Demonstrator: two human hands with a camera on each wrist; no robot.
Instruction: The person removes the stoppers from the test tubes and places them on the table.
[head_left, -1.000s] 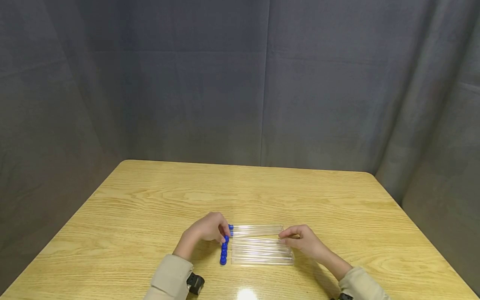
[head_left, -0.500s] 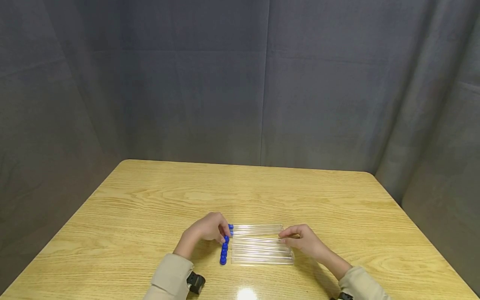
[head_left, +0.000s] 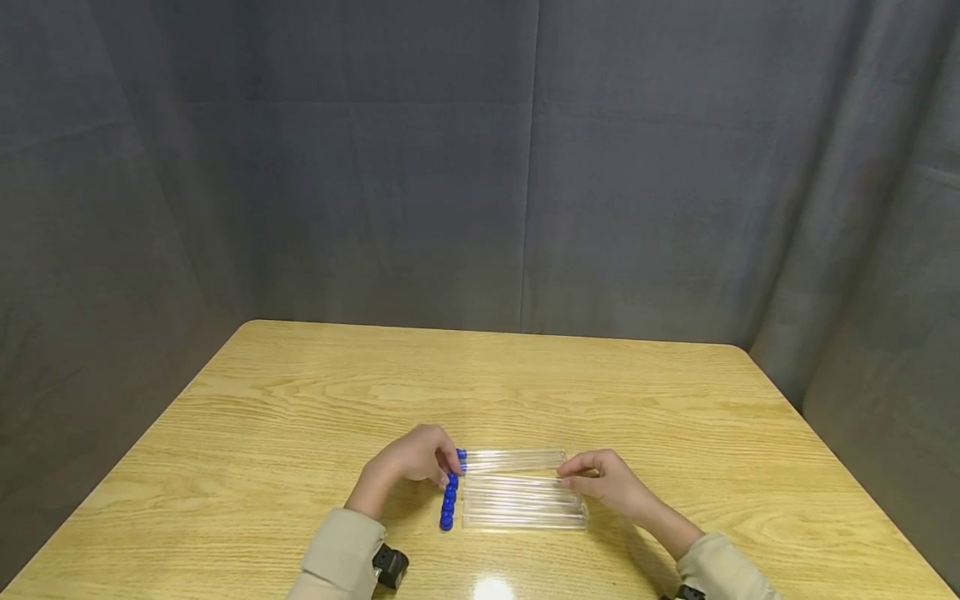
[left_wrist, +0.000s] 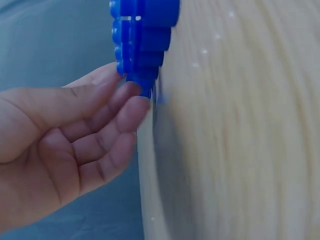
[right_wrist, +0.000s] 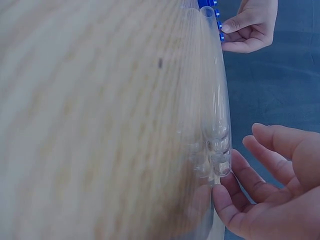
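Observation:
Clear test tubes (head_left: pixel 525 502) lie side by side on the table in front of me, rounded ends to the right. Beyond them are two more tubes (head_left: pixel 517 460) with blue caps (head_left: pixel 462 461) on their left ends. Loose blue caps (head_left: pixel 447 506) form a row left of the open tube mouths. My left hand (head_left: pixel 420 457) pinches the farthest cap (left_wrist: pixel 142 86) of that row between thumb and fingers; the fingers partly hide it. At the tubes' rounded ends (right_wrist: pixel 220 162), my right hand (head_left: pixel 611 481) has loosely bent fingers touching them, its thumb held apart.
The wood-grain table (head_left: pixel 637 400) extends on every side of the tubes. A dark grey curtain (head_left: pixel 390 208) hangs behind its far edge and along both sides. Each wrist wears a black camera strap, one at the left sleeve (head_left: pixel 341 550).
The far end of the row of loose caps has shifted slightly toward me under the left fingers. Both hands stay almost in place, and the tubes have not moved.

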